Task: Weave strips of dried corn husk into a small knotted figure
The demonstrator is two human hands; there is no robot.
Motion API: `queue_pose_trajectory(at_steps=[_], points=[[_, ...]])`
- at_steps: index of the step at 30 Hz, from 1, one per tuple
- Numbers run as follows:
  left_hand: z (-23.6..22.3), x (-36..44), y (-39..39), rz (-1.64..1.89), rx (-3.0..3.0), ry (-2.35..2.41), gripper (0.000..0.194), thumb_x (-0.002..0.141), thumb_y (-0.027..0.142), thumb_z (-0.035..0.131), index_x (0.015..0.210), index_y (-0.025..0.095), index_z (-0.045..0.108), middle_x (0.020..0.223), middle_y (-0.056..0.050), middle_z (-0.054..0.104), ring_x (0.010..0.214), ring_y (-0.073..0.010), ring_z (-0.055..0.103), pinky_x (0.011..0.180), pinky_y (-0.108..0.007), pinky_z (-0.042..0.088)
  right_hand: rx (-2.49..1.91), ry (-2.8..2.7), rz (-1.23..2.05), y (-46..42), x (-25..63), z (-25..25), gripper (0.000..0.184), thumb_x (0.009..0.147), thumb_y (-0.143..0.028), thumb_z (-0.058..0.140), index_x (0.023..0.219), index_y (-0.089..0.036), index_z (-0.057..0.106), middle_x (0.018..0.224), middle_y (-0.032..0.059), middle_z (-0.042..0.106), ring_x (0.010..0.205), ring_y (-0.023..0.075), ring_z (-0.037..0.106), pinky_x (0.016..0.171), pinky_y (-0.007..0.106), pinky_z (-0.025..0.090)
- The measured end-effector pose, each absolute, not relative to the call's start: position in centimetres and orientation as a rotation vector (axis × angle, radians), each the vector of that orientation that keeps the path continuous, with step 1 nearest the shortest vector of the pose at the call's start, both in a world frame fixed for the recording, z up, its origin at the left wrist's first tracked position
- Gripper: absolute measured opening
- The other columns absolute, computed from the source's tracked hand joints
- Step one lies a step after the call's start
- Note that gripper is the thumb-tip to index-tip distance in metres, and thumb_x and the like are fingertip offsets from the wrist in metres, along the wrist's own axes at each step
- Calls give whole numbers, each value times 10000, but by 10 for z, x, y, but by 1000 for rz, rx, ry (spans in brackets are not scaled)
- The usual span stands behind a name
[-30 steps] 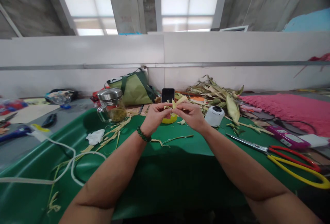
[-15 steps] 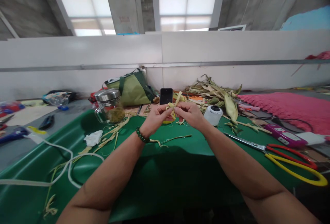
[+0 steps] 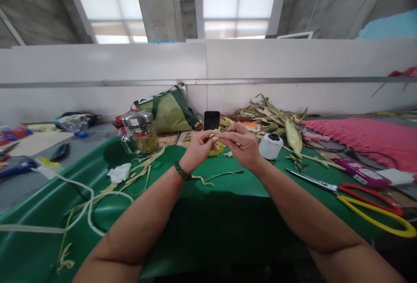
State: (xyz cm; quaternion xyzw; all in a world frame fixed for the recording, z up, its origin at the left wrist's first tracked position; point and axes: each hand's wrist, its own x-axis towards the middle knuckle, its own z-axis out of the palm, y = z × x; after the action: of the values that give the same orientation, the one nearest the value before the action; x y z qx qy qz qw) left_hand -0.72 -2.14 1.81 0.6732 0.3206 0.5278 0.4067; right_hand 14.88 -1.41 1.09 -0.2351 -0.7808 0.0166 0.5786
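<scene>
Between my two hands is a pale corn husk strip [image 3: 215, 132], mostly covered by the fingers. My left hand [image 3: 199, 147], with a dark green bead bracelet [image 3: 181, 171] at the wrist, pinches it from the left. My right hand [image 3: 243, 144] is closed on it from the right, thumb and fingertips together. Just beneath the fingers a round yellow thing [image 3: 216, 150] shows in part. A black phone [image 3: 211, 120] stands upright behind the hands. Near my right wrist is a white thread cone [image 3: 271, 146].
Dried corn husks [image 3: 270, 115] are heaped at the back. Large scissors [image 3: 339, 188] with red and yellow handles lie at the right. A glass jar [image 3: 143, 137], a white cord [image 3: 89, 200] and crumpled tissue [image 3: 119, 173] are at the left, on or beside the green cloth [image 3: 202, 200].
The husk strip that stuck up above my fingers is now folded down or hidden. My right hand has shifted, its fingers more extended, and more of the yellow thing shows.
</scene>
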Motion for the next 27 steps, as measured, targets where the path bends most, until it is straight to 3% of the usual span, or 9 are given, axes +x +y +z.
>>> queue_pose_trajectory(at_steps=[8,13,21,27], points=[[15,-9,-17,1348,1817,850,164,685,295,634,675,131,634,603,11,551,541,-95,492,515,-198,418,-666,-1848,245,-12,151,14,220,787,-355,642,637,-193,645,661,21,548,588,124,473,522,270,389],[15,-9,-17,1331,1899,895,174,691,298,623,691,127,654,587,13,538,522,-87,432,501,-201,379,-703,-1825,390,-10,153,15,195,732,-307,655,588,-182,614,620,8,554,549,109,461,486,250,341],[15,-6,-19,1345,2125,976,145,689,210,576,558,149,588,492,36,463,508,-81,371,469,-192,278,-767,-1847,365,-12,153,17,172,686,-221,639,528,-179,586,564,-12,497,545,99,433,502,239,347],[16,-7,-20,1253,2053,983,133,693,260,628,629,143,628,485,39,478,467,-78,404,452,-199,301,-760,-1760,533,-12,150,16,210,676,-353,711,599,-188,606,541,-21,520,492,90,425,461,230,340]])
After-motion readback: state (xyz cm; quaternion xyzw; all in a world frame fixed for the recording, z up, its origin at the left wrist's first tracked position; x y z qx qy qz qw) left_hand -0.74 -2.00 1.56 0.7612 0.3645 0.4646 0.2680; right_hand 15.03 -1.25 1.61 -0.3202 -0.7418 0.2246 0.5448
